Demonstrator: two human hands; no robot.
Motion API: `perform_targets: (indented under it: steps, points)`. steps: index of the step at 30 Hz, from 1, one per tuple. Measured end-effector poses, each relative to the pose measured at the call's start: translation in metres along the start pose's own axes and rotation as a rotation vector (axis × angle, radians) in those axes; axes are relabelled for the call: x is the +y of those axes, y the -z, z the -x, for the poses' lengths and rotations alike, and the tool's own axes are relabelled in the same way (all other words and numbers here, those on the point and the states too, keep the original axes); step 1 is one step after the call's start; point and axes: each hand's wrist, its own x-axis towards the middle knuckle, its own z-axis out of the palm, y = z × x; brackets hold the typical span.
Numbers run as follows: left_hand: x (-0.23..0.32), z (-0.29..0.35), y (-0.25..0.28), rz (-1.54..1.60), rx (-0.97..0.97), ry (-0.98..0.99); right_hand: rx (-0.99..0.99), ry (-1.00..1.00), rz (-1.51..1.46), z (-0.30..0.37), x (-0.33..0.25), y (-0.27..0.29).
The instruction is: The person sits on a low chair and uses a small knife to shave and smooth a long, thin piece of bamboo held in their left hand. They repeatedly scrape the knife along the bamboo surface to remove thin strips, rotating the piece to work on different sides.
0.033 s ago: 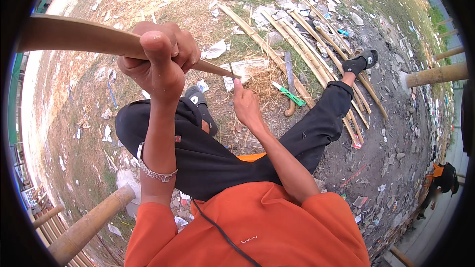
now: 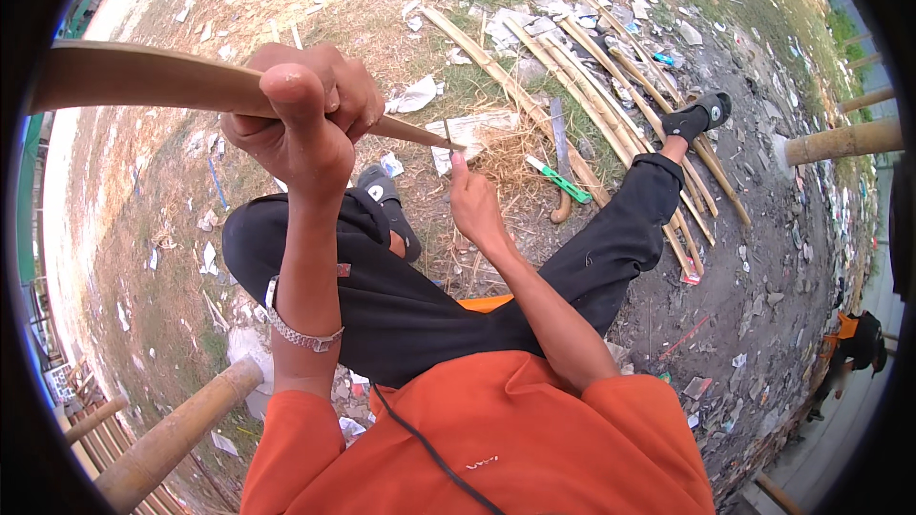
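Observation:
My left hand (image 2: 315,119) is closed round a long split bamboo strip (image 2: 162,76), its thumb standing up. The strip runs from the upper left, large and close, down to a thin far end. At that end my right hand (image 2: 475,202) is closed on a knife (image 2: 447,132); its narrow blade sticks up across the strip, and the handle is hidden in my fingers. My right thumb lies by the strip's tip. Under this spot are a pale flat piece (image 2: 496,122) and straw-like shavings (image 2: 510,157).
Beyond my hands lie a long grey blade with a curved brown handle (image 2: 560,138) and a green box cutter (image 2: 558,179). Several bamboo poles (image 2: 582,86) rest at the right, near my shoe (image 2: 701,114). Thick bamboo posts (image 2: 181,429) stand at both sides. Litter covers the ground. A person (image 2: 854,348) is far right.
The near end of the bamboo strip sits slightly lower at the upper left. Both hands keep their hold, almost unmoved.

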Motion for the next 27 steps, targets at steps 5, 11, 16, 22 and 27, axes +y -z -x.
perform_targets:
  steps: [5, 11, 16, 22, 27]
  points:
    - [-0.005, -0.003, 0.003, -0.002, -0.066, 0.006, -0.063, -0.062, 0.092, -0.014, 0.028, 0.006]
    - [-0.002, -0.009, 0.005, -0.16, -0.007, 0.004, -0.031, -0.048, 0.013, -0.027, 0.03, -0.013]
    - [-0.003, -0.01, 0.017, -0.154, -0.036, 0.016, 0.021, 0.005, 0.04, -0.025, 0.046, -0.023]
    - [-0.002, -0.004, 0.013, -0.129, -0.064, 0.023, -0.062, -0.123, 0.109, -0.045, 0.071, -0.028]
    - [-0.004, -0.008, 0.015, -0.052, -0.11, 0.041, -0.057, -0.183, 0.13, -0.056, 0.102, -0.033]
